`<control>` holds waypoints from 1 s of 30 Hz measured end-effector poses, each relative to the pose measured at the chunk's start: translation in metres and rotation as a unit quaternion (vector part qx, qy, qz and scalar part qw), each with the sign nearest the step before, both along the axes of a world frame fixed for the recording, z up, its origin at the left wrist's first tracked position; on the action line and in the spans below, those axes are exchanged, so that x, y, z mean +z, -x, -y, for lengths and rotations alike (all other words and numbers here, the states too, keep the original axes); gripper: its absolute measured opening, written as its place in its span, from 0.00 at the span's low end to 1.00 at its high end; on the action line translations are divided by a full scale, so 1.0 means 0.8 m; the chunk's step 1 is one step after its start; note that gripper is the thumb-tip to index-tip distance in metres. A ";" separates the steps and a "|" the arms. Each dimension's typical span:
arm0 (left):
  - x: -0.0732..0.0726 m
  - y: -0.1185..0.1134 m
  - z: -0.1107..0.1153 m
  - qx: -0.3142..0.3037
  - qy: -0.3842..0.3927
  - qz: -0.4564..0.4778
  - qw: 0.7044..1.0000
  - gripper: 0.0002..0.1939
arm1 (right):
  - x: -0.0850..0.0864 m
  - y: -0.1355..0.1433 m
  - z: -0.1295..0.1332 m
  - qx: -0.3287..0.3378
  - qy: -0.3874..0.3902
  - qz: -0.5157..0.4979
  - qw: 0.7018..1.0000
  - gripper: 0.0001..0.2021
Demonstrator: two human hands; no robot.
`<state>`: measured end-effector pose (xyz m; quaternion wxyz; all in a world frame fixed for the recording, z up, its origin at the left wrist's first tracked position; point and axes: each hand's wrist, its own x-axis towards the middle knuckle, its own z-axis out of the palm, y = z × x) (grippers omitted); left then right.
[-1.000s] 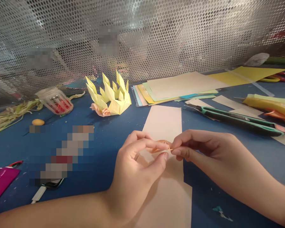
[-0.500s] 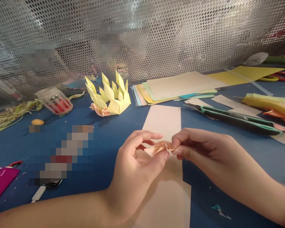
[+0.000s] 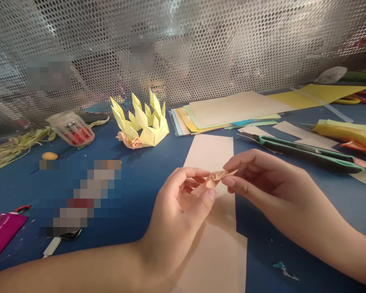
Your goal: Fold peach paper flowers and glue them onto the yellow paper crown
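A small folded piece of peach paper (image 3: 216,177) is held up between both hands, above pale sheets of paper (image 3: 213,244) lying on the blue table. My left hand (image 3: 179,203) pinches its left and lower side between thumb and fingers. On the right, my right hand (image 3: 259,183) grips the paper's right tip between thumb and index finger. Beyond the hands stands a yellow folded-paper crown (image 3: 154,130) with pink paper roses (image 3: 130,141) at its front left.
Green-and-black pliers-like tool (image 3: 311,152) and a yellow-handled tool (image 3: 344,136) lie at right. Coloured paper (image 3: 238,108) is stacked behind. At left are a clear container (image 3: 75,130), a yellow egg-shaped object (image 3: 49,156), a pink item (image 3: 6,232) and a white cable plug (image 3: 52,246).
The peach paper has turned, its right tip now raised. My right hand has shifted slightly up with its fingers less curled; my left fingers have closed in nearer the paper.
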<state>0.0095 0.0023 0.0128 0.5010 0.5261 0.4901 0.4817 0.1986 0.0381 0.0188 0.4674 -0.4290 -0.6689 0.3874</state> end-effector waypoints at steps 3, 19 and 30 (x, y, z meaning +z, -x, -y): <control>0.000 -0.001 -0.001 -0.023 -0.018 -0.021 0.999 0.12 | 0.003 0.002 -0.001 0.012 0.047 -0.013 0.999 0.19; 0.005 0.001 -0.002 -0.047 -0.015 0.045 0.998 0.12 | 0.006 0.003 -0.001 0.044 0.066 -0.040 0.996 0.16; 0.004 0.003 -0.004 0.008 0.022 0.093 0.995 0.10 | 0.010 0.001 0.000 0.052 0.030 -0.002 0.998 0.10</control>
